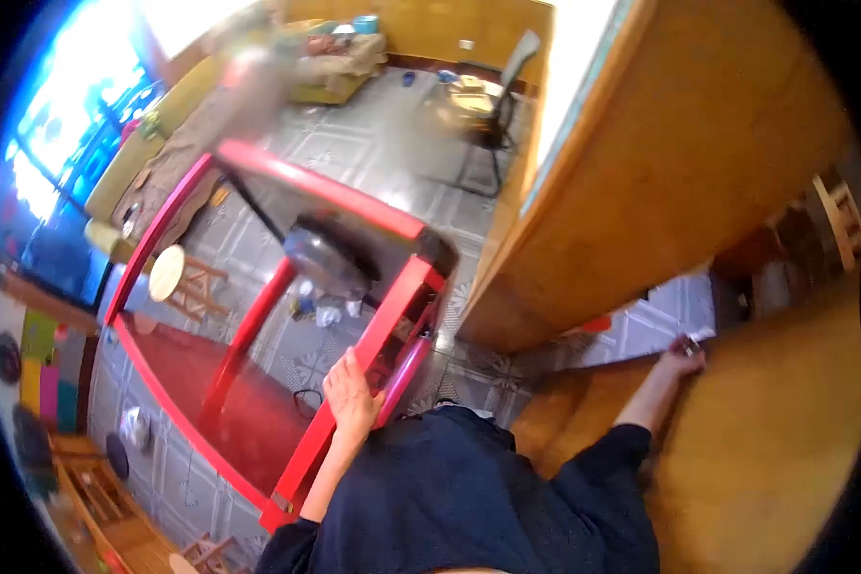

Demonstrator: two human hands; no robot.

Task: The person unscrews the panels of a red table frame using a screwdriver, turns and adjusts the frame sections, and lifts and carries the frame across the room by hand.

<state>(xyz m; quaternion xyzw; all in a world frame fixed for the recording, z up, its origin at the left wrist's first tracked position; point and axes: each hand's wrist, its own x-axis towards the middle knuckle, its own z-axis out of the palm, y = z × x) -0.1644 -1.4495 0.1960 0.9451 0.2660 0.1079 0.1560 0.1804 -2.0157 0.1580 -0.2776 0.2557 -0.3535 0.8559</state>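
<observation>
A large red frame (pixel 187 435) with several bars and what look like clear panels stands tilted in view at my left. My left hand (pixel 351 397) is closed over its near red bar, fingers on one side and thumb on the other. Inside or behind the frame is a dark rounded part (pixel 327 258), blurred. Stretched out to the right, my right hand (pixel 681 362) is closed at the edge of a wooden door (pixel 775 411), on a small metal knob that its fingers partly hide.
A wooden panel (pixel 660 163) rises close at the right. Beyond the frame are a round stool (pixel 167 273), a black chair (pixel 500 115) and a green sofa (pixel 187 100). A plastic bag (pixel 136 428) lies on the tiled floor. Wooden furniture (pixel 100 497) is at lower left.
</observation>
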